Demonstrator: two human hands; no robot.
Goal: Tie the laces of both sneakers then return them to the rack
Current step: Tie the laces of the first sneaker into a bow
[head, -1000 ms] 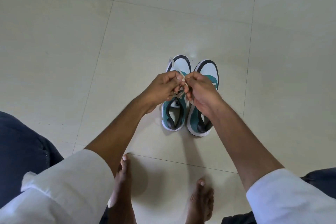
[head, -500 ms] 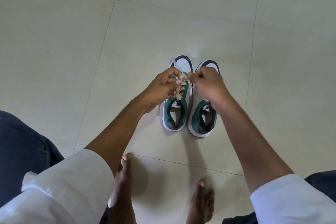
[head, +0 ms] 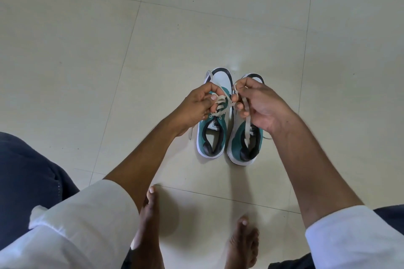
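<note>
Nearest the camera, two bare feet (head: 150,225) stand on the pale tiled floor (head: 87,50), flanked by white sleeves (head: 72,225) and dark trouser legs. Both forearms reach forward from there to a pair of sneakers set side by side on the floor, heels toward the person and toes pointing away.

The left hand (head: 194,105) hovers over the left sneaker (head: 213,135) — green with a white sole and a dark heel lining. Its grip is closed: thumb and fingertips pinch one strand of the white lace (head: 220,102), which runs across the eyelets, and a loop of it sticks up past the knuckles toward the toe. A loose end of lace shows below the left wrist, beside the shoe's outer edge.

The right hand (head: 260,105) sits above the front half of the right sneaker (head: 244,146), just beside the left hand without touching it. Its grip is closed too, pinching the other strand of the same lace — the tail hangs down across the palm and over the right shoe's opening. The lace is taut between the two hands, above the left shoe's tongue. The far toes of both shoes, white with a dark band, show beyond the fingers.
</note>
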